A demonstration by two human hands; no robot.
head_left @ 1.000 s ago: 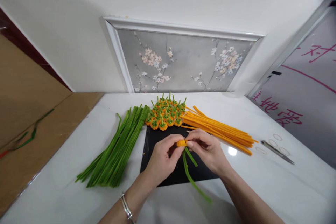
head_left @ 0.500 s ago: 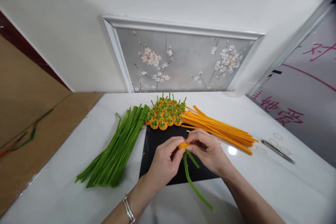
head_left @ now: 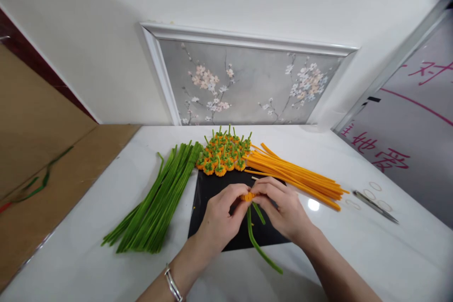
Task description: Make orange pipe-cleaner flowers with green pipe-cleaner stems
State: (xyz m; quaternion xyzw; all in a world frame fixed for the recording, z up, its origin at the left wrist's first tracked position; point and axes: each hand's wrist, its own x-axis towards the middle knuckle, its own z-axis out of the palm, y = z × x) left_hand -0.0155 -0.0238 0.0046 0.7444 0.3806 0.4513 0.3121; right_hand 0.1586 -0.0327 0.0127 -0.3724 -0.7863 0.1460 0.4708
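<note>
Between my two hands, over the black mat [head_left: 208,207], is a small orange pipe-cleaner pumpkin [head_left: 248,196]. My left hand [head_left: 226,212] pinches its left side with thumb and forefinger. My right hand [head_left: 281,205] pinches the right side, its fingertips partly hiding the piece. A long green pipe cleaner [head_left: 257,244] hangs below it and curves to the right, with a shorter green end beside it. Behind the hands stands a cluster of finished orange pumpkins [head_left: 220,169] with green stems.
Loose green pipe cleaners [head_left: 159,203] lie to the left, orange pipe cleaners [head_left: 300,174] to the right. Tweezers [head_left: 375,205] and several pale rubber bands [head_left: 375,186] lie on the white table [head_left: 396,255] at far right. Cardboard [head_left: 71,174] borders the left side.
My fingers have shifted slightly on the orange pumpkin, which shows a little more now. The hanging green pipe cleaner has swung slightly up and to the left.
</note>
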